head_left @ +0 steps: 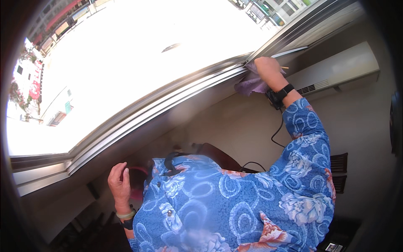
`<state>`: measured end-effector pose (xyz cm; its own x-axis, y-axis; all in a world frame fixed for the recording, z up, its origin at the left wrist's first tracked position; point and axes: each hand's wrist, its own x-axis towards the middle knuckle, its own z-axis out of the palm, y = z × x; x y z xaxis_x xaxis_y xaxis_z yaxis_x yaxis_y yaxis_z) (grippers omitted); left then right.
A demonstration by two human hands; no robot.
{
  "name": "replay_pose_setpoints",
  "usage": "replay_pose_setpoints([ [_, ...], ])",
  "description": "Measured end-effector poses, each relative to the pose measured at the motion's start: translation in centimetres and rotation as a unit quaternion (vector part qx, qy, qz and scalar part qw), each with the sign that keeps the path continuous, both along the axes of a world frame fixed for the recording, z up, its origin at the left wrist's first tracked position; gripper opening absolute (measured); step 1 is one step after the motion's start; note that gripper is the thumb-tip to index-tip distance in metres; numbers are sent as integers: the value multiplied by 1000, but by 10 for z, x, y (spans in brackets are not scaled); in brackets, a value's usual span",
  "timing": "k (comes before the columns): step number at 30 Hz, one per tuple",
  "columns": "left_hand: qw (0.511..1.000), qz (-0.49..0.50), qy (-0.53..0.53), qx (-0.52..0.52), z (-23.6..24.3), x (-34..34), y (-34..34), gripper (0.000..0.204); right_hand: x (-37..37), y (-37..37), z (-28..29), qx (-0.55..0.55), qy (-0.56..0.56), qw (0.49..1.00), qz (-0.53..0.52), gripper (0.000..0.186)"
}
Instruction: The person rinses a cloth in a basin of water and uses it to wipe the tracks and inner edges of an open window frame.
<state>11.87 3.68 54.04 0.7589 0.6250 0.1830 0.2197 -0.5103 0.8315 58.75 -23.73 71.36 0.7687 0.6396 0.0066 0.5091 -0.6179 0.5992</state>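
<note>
**Cloth pressed to the window frame, far right end**

At the left, the window glass is washed out by bright daylight, with building fronts just visible along its curved edge. Below it the window frame runs as a long band of rails from the lower left up toward the upper right; that is its long axis, and the cloth sits at its upper right end.

Low on the left, the left hand hangs free beneath the frame, fingers loosely curled and holding nothing, well apart from the cloth. It wears a pale band and a dark strap at the wrist. Just beside it lies something reddish and round in shadow, too dark to name.

In the middle, the blue flowered shirt fills the lower part of the view, the right sleeve reaching up and away.

At the right, the right hand is closed over a purple cloth, pressing it against the frame where the rails meet an upright. The cloth hangs down and to the left of the hand. This hand is clearly the nearer one. A black wrist strap carries a thin cable trailing down. Further right, a pale wall heater with a slotted grille sits under the sill. No containers show.
</note>
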Motion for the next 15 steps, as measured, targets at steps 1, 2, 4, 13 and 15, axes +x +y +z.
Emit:
replay_pose_setpoints([
  [1, 1000, 0, -2, -2, -1, -1, -1, 16, -2, 0, 0, 5, -1, 1000, -2, 12],
  [2, 1000, 0, -2, -6, -3, -1, -2, 16, -4, 2, -1, 2, -3, 1000, -2, 12],
  [4, 1000, -2, 4, -9, -5, -1, -1, 16, -18, 23, -12, -46, -28, 998, 37, 11],
  [13, 999, -43, 6, 10, 8, 21, 7, 15, -75, 49, -18, 34, 73, 990, 112, 16],
  [15, 999, -47, 5, 26, 10, 23, 8, 15, -56, 20, -4, 151, 92, 977, 117, 17],
])
